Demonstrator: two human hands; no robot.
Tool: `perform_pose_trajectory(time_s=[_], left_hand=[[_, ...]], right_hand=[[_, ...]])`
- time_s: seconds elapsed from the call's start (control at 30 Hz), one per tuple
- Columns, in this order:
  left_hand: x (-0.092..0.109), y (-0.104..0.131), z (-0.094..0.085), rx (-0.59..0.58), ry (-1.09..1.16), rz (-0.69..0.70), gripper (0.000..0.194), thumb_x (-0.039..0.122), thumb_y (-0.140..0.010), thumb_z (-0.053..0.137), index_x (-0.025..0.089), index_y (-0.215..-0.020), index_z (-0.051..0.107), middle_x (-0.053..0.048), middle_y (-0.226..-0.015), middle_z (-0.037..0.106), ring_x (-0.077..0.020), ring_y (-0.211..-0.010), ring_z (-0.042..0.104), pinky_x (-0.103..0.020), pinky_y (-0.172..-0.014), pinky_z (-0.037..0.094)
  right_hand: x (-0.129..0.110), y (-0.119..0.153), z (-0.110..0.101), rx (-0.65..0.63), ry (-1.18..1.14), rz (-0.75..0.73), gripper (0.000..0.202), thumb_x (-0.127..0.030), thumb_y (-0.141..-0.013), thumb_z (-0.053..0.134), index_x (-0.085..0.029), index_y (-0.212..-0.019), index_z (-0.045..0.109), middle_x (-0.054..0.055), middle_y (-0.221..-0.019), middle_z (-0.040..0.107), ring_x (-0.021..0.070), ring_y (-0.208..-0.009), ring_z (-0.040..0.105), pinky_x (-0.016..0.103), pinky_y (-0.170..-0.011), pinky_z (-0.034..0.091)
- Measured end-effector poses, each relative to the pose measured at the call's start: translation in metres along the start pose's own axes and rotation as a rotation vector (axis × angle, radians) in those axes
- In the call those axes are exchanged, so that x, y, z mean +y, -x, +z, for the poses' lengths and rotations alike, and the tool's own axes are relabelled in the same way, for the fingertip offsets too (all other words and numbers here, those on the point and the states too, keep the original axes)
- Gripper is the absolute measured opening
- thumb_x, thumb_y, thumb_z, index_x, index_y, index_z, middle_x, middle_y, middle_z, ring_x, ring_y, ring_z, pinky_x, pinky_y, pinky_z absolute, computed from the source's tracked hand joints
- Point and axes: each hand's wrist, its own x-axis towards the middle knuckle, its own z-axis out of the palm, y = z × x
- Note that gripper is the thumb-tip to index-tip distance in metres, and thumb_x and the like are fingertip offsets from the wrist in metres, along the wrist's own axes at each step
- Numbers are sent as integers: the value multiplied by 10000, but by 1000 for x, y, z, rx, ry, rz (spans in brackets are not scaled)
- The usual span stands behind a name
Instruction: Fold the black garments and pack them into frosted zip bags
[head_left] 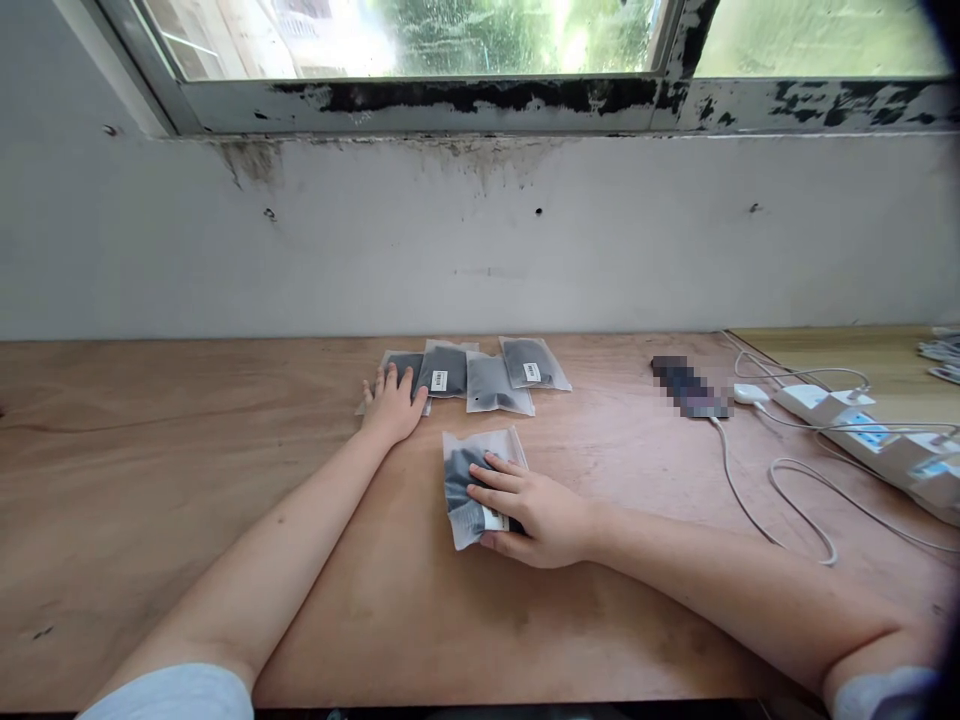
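Observation:
My left hand (393, 408) rests with fingers spread on the leftmost frosted plastic pouch (405, 362), which has dark contents. To its right lie a pouch with a white barcode label (448, 368), a pouch showing no label (499, 384) and another labelled pouch (532, 362), their edges overlapping. Closer to me, my right hand (536, 508) lies flat, fingers apart, over a separate frosted pouch (461, 480) with dark contents. A white label on it is partly covered by my fingers.
On the right, a blurred-out phone (686, 385) is plugged into a white cable (726, 460). A white power strip (862, 435) with chargers and looping cords runs along the right side. The wooden table (187, 450) meets a white wall (375, 250) below a window.

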Motion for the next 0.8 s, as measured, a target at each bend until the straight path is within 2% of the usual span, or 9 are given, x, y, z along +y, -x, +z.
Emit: perform_pose_trajectory(time_s=[0.13,0.23,0.33,0.4,0.47,0.57,0.67,0.73,0.8], left_hand=[[0,-2,1,-25,10,-10,688,518,-1006,185,119,-1530,384,-211,-1624,268,-413,-1508,201,-624,-1187,169],[-1,-3,1,-38,20,-11,692,519,-1005,185,114,-1528,387,-216,-1623,266,-416,-1501,219,-610,-1182,197],[-1,-3,2,-39,21,-13,697,524,-1003,191,113,-1533,380,-216,-1620,276,-417,-1497,230,-604,-1177,215],[-2,-3,2,-34,20,-10,696,525,-1002,198,115,-1533,380,-214,-1618,282,-417,-1495,233,-602,-1176,220],[-2,-3,2,-36,23,-13,694,525,-1001,202,116,-1531,386,-214,-1617,283,-416,-1494,238,-598,-1176,223],[-1,-4,2,-46,27,-19,690,524,-999,209,123,-1531,388,-216,-1617,281,-421,-1489,248,-600,-1170,234],[-2,-5,3,-42,20,-15,685,521,-996,222,128,-1532,387,-212,-1617,284,-419,-1486,256,-596,-1162,249],[-2,-5,4,-35,14,-14,684,520,-996,222,130,-1532,387,-204,-1619,287,-415,-1487,257,-590,-1161,253],[-2,-5,4,-33,12,-13,685,521,-995,219,131,-1532,388,-200,-1620,288,-415,-1486,258,-589,-1158,257]], right_hand=[[-5,-3,-9,92,-210,86,589,-500,-997,479,-159,-1477,495,148,-1548,444,300,-1482,329,488,-1199,316],[-5,-7,-20,179,-544,243,500,-544,-1004,449,-195,-1310,635,100,-1355,637,298,-1305,549,477,-1094,439],[2,-13,-32,343,-956,459,508,-598,-976,475,-173,-1160,683,87,-1083,737,278,-1031,686,440,-897,556],[13,-17,-42,472,-1158,568,508,-604,-952,512,-172,-1174,660,101,-1034,744,275,-948,708,430,-812,585],[28,-21,-53,614,-1220,605,500,-600,-943,518,-189,-1206,630,111,-1058,743,281,-932,716,444,-777,600],[52,-20,-74,912,-988,530,518,-611,-966,444,-218,-1267,594,104,-1185,714,283,-1030,702,474,-859,589],[76,-8,-99,1172,-488,415,547,-594,-1001,376,-216,-1335,588,102,-1324,651,283,-1235,607,497,-1056,474],[91,5,-113,1155,-144,351,544,-552,-1014,377,-221,-1405,561,98,-1441,570,279,-1375,487,503,-1156,359],[109,21,-122,1013,116,319,547,-518,-1018,369,-219,-1443,540,97,-1542,464,283,-1441,402,506,-1185,313]])
